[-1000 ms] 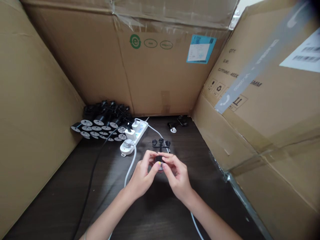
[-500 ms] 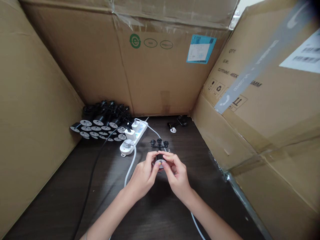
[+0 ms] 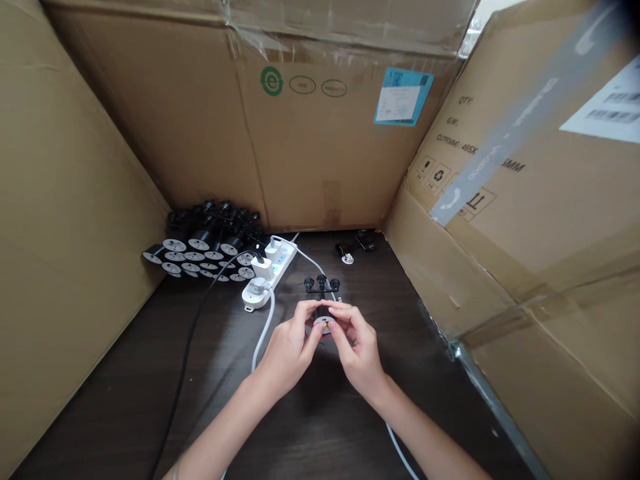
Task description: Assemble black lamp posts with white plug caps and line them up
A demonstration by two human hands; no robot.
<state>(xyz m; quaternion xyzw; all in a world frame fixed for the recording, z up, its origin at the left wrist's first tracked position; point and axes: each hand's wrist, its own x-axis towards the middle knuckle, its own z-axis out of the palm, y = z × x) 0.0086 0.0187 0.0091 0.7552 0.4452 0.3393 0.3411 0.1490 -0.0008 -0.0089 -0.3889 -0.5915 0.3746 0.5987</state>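
Observation:
Between both hands is a small black lamp-like piece (image 3: 323,311) with a cylindrical body, its round white end facing me. Three dark heads on a crossbar stick out at its far side. My left hand (image 3: 295,331) closes on its left side, fingers over the top and thumb at the white end. My right hand (image 3: 356,333) pinches it from the right in the same way. A tiny yellow spot shows on the white end between the thumbs. Under the piece, a reddish bit is partly hidden by the fingers.
Similar black pieces (image 3: 205,243) lie stacked at the back left, white ends forward. Beside them stands a white power strip (image 3: 255,293) with chargers and cables. A black cable (image 3: 183,360) runs down the left. Loose black parts (image 3: 363,243) lie behind. Cardboard walls (image 3: 310,153) enclose the dark table.
The view has shifted slightly. Both hands keep their hold on the lamp-like piece; the thumbs sit a little farther apart, showing more of its white end and the yellow spot.

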